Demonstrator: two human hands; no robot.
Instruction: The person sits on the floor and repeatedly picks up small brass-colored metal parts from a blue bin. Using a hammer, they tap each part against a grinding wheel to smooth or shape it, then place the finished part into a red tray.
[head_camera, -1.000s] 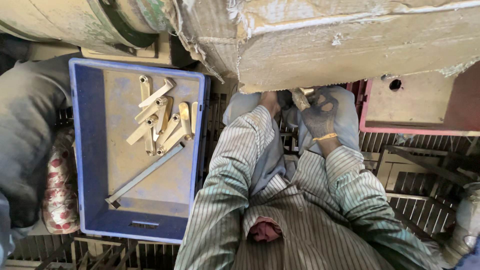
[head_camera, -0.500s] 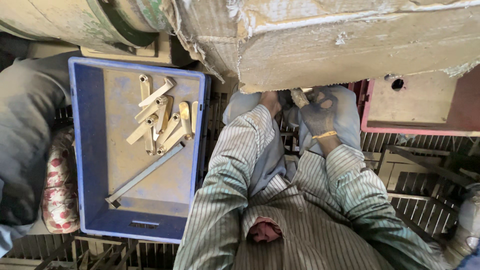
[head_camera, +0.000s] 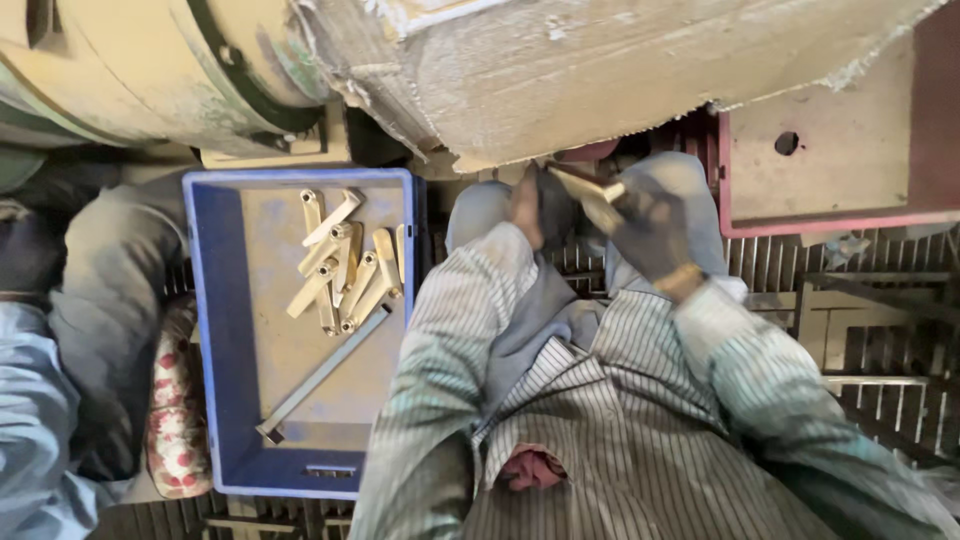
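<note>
Several brass pieces (head_camera: 340, 265) are lying finished-looking in the blue crate (head_camera: 215, 330); right hand (head_camera: 650, 235) is gripping another brass piece (head_camera: 590, 195); left hand (head_camera: 527, 205) is steadying beside it, grip unclear.

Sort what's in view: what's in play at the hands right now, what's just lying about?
In play:
- right hand, gripping a brass-coloured metal piece
- left hand, beside that piece, under the worn machine housing

Lying about:
- blue crate
- loose brass pieces piled in it
- long grey bar lying diagonally in it
- red tray, untouched
</note>
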